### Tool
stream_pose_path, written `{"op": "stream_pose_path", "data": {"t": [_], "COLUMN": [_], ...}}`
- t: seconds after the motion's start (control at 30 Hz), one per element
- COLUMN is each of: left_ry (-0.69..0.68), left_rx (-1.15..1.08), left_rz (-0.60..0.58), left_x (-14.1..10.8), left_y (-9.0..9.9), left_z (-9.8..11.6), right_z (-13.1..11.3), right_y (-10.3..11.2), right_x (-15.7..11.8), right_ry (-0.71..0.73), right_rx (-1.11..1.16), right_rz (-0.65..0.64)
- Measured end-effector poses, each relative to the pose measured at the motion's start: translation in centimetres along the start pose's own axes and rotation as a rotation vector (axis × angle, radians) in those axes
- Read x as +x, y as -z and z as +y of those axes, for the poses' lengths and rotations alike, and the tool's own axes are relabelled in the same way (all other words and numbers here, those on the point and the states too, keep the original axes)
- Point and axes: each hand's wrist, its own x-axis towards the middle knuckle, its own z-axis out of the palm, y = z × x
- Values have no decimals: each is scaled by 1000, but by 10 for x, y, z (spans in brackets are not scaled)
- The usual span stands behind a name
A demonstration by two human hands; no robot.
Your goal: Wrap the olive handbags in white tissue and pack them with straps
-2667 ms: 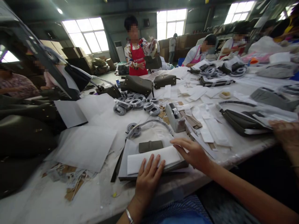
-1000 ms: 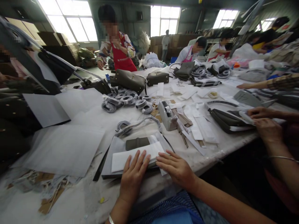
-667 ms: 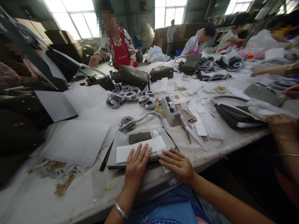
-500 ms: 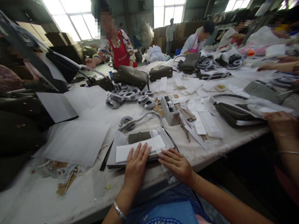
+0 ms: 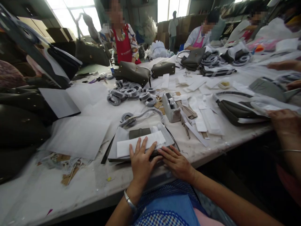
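A dark olive handbag (image 5: 139, 133) lies flat near the table's front edge, mostly covered by white wrapping paper (image 5: 112, 150). Across it rests a folded white foam strip (image 5: 124, 149). My left hand (image 5: 143, 160) presses on the strip and the bag's near edge, its fingers spread. Beside it, my right hand (image 5: 175, 161) lies flat on the near right edge of the bag, fingers stretched out. The bag's wrapped grey handle (image 5: 150, 112) curves away behind it. My hands hide part of the near edge.
A grey tape dispenser (image 5: 172, 110) stands behind the bag, by brown and white strips (image 5: 207, 121). Wrapped strap coils (image 5: 131, 91) lie further back. White sheets (image 5: 78, 135) and dark bags (image 5: 21, 135) are at left. A co-worker's hand (image 5: 285, 122) touches another bag (image 5: 240, 111) at right.
My left hand's fingers have spread, and its thumb has come close to my right hand. Across the table, a co-worker has lifted a dark bag. My view has shifted slightly.
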Motion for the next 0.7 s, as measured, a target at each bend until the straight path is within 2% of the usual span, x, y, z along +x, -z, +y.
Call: {"op": "stream_pose_path", "data": {"t": [0.13, 0.2, 0.27, 0.43, 0.57, 0.7], "left_ry": [-3, -7, -11, -24, -83, -170], "left_rx": [14, 7, 0, 11, 28, -4], "left_rz": [71, 95, 109, 132, 150, 180], "left_x": [-3, -4, -4, -4, -5, -6], "left_y": [-10, -12, -13, -15, -18, -22], "left_z": [-3, -4, -4, -4, -2, -1], "right_z": [1, 5, 10, 25, 28, 24], "right_y": [19, 27, 31, 16, -1, 7], "right_x": [2, 7, 16, 30, 21, 20], "right_ry": [-25, -40, -61, -120, -121, -124], "right_rx": [185, 244, 211, 35, 0, -8], "right_rz": [-45, 12, 58, -40, -8, -23]}}
